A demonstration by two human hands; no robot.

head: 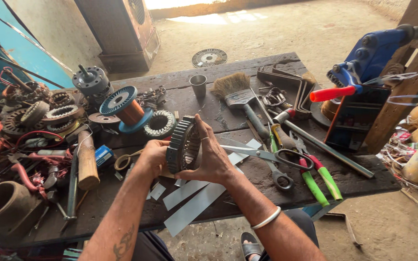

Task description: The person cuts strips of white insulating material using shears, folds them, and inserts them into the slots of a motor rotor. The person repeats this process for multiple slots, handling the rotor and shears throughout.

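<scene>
Now | left hand (pixel 152 157); right hand (pixel 212 157) | both hold stator ring (pixel 183 144)

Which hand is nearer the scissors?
Right. The right hand grips the slotted stator core with the scissors lying on the bench just to its right, blade tips almost at it. The left hand holds the core's far side.

On the dark wooden workbench (pixel 247 63) we see a spool of copper wire (pixel 125 108) at centre left, a paintbrush (pixel 238 94) above the middle, scissors (pixel 267 154) beside green-handled pliers (pixel 315 176), and a hammer (pixel 87 162) at left.
</scene>
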